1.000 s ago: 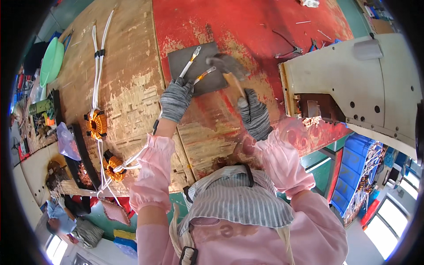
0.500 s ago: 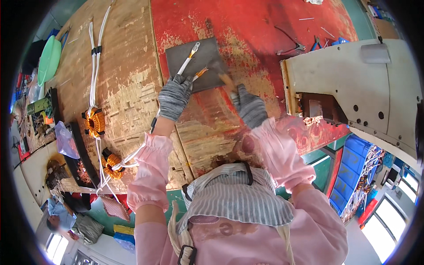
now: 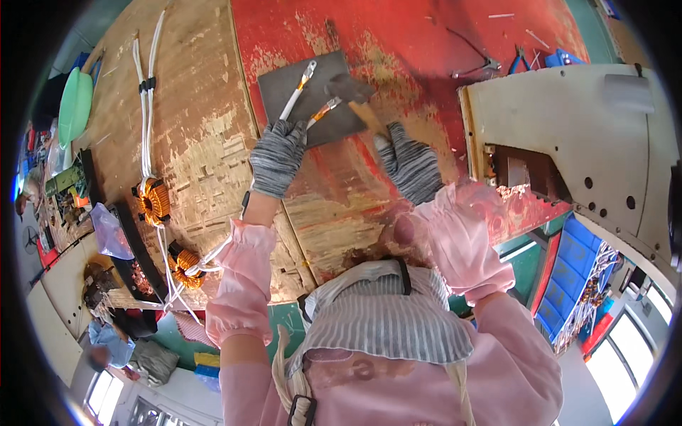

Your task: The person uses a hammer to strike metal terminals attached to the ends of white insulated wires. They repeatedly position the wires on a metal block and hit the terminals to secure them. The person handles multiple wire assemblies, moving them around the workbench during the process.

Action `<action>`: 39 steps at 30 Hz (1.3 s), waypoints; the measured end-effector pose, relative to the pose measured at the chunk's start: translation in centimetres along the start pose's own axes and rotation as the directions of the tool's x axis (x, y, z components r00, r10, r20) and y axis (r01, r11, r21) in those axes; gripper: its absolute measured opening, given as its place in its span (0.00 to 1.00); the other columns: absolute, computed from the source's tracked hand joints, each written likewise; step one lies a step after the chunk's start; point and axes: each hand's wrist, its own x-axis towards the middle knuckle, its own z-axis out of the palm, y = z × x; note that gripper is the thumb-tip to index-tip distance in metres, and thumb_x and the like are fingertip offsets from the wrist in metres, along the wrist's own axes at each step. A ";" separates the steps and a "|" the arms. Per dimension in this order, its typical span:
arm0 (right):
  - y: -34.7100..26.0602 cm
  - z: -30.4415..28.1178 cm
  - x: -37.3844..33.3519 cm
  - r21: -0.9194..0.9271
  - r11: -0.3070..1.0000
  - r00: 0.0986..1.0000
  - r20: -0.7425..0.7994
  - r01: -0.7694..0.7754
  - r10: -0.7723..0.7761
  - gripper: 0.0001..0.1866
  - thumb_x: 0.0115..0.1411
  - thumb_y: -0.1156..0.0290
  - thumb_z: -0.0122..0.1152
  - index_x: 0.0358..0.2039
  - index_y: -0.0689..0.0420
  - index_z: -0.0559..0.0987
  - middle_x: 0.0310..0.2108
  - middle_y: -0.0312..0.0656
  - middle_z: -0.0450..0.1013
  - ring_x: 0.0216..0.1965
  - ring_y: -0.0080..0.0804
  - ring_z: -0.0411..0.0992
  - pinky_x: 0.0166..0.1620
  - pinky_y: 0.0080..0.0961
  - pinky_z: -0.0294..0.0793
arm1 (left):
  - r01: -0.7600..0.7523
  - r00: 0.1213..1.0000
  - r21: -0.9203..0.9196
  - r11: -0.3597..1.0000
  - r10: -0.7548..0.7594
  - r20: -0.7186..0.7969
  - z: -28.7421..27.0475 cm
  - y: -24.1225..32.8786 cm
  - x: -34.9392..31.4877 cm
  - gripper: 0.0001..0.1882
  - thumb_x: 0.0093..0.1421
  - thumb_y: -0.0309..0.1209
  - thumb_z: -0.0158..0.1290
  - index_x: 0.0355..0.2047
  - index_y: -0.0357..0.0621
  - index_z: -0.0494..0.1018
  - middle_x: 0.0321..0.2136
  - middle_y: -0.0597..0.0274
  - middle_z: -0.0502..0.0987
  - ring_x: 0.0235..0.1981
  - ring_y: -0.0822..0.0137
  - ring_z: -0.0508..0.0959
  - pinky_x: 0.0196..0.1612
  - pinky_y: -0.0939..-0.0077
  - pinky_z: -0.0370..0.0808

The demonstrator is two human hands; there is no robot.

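My left hand point(image 3: 277, 157), in a grey knit glove, is closed on white cables. One white cable point(image 3: 290, 104) ends in a silver ring lug, with an orange band below it. Beside it, a second white cable point(image 3: 325, 111) has an orange and metallic tip. Both ends lie over a dark flat plate point(image 3: 280, 85) on the bench. My right hand point(image 3: 412, 162), gloved alike, grips the wooden handle of a hammer point(image 3: 366, 116). The dark, slightly blurred hammer head is over the plate, just beyond the second cable's tip; whether they touch I cannot tell.
Left on the worn bench point(image 3: 206, 135) are orange-wound toroid coils point(image 3: 153, 201) with white leads, and a black tray point(image 3: 142, 277). Pliers point(image 3: 479, 67) lie at the far right. A pale metal machine point(image 3: 568, 128) stands right, above blue bins point(image 3: 565, 277). Another person point(image 3: 110, 348) is lower left.
The hammer head shows more distinctly, over the plate beyond the cable tip, where it was a blur. My right hand has shifted slightly right. My left hand still holds the cables.
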 end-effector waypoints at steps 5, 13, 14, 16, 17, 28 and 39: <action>0.4 1.4 -0.1 0.068 0.990 0.980 0.166 -0.122 0.110 0.15 0.57 0.57 0.49 0.31 0.58 0.67 0.15 0.51 0.67 0.15 0.49 0.66 0.18 0.40 0.65 | -0.023 0.999 -0.018 1.000 0.022 -0.044 -0.2 0.0 -0.6 0.10 0.51 0.30 0.51 0.35 0.48 0.74 0.26 0.61 0.71 0.28 0.57 0.71 0.29 0.66 0.70; 3.0 1.4 -1.1 0.738 -0.155 0.637 0.653 -0.657 0.411 0.18 0.58 0.49 0.46 0.25 0.51 0.66 0.12 0.33 0.61 0.09 0.23 0.59 0.12 0.20 0.58 | -0.040 0.994 0.062 0.997 0.046 -0.094 0.0 0.0 -0.6 0.16 0.47 0.30 0.55 0.40 0.54 0.73 0.26 0.63 0.71 0.27 0.60 0.71 0.27 0.68 0.71; 3.3 1.4 -1.4 0.730 -0.178 0.616 0.661 -0.660 0.429 0.18 0.58 0.48 0.45 0.26 0.51 0.66 0.12 0.31 0.61 0.09 0.21 0.58 0.12 0.18 0.57 | -0.052 0.993 0.044 0.998 0.056 -0.105 0.2 -0.1 -0.6 0.16 0.47 0.29 0.55 0.39 0.53 0.73 0.26 0.63 0.71 0.26 0.59 0.71 0.26 0.67 0.71; 4.0 1.7 -2.2 0.702 -0.209 0.565 0.685 -0.681 0.461 0.20 0.57 0.45 0.44 0.28 0.51 0.66 0.12 0.31 0.60 0.09 0.20 0.57 0.11 0.17 0.56 | -0.076 0.989 0.039 0.996 0.080 -0.121 0.5 -0.1 -0.6 0.18 0.46 0.28 0.55 0.41 0.51 0.72 0.25 0.64 0.70 0.24 0.60 0.70 0.25 0.67 0.70; 4.1 1.9 -2.6 0.674 -0.254 0.533 0.717 -0.693 0.449 0.20 0.57 0.45 0.44 0.28 0.51 0.67 0.12 0.31 0.60 0.09 0.20 0.57 0.11 0.17 0.56 | -0.085 0.986 0.029 0.996 0.089 -0.139 0.7 -0.1 -0.6 0.18 0.46 0.28 0.56 0.41 0.52 0.71 0.25 0.65 0.70 0.24 0.61 0.70 0.25 0.68 0.70; 4.1 1.7 -2.2 0.537 -0.405 0.381 0.831 -0.740 0.406 0.20 0.58 0.48 0.43 0.26 0.54 0.66 0.12 0.32 0.61 0.09 0.19 0.59 0.12 0.16 0.58 | -0.069 0.987 -0.052 0.996 0.060 -0.152 0.9 0.3 -0.3 0.15 0.46 0.23 0.56 0.37 0.47 0.73 0.23 0.63 0.70 0.23 0.64 0.69 0.25 0.72 0.66; 4.2 2.2 -2.4 0.525 -0.439 0.360 0.840 -0.730 0.406 0.19 0.59 0.51 0.45 0.30 0.56 0.67 0.13 0.35 0.62 0.11 0.21 0.61 0.14 0.18 0.60 | -0.020 0.993 -0.056 0.998 0.014 -0.118 0.9 0.3 -0.4 0.17 0.46 0.24 0.55 0.39 0.47 0.73 0.24 0.65 0.70 0.23 0.64 0.69 0.26 0.72 0.67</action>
